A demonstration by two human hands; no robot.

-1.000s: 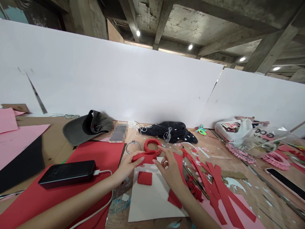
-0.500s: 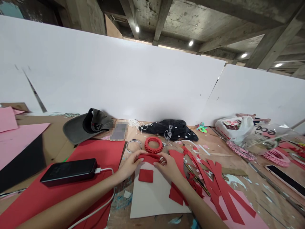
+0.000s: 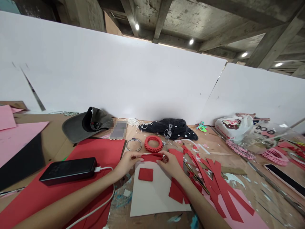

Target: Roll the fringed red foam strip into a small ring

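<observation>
Between my two hands is a folded strip of red paper [image 3: 152, 157], held over the far end of a white sheet [image 3: 157, 200]. My left hand [image 3: 128, 161] pinches its left end between thumb and fingers. At the other end, my right hand [image 3: 169, 163] grips it the same way. A small red square [image 3: 145, 174] lies on the sheet just below the strip. Beyond my fingers sits a red braided ring [image 3: 153, 144], with a plain thin hoop [image 3: 133, 144] to its left.
Red strips [image 3: 221, 187] and a thin pencil-like stick [image 3: 197, 179] lie to the right. A black power bank [image 3: 69, 170] with a white cable rests on red sheets at left. Behind are a grey cap [image 3: 87, 125], dark cloth [image 3: 171, 128] and a plastic bag [image 3: 234, 127].
The red strip looks flatter and more stretched out between my hands. My left hand has shifted slightly to the left, my right slightly to the right; both still hold the strip.
</observation>
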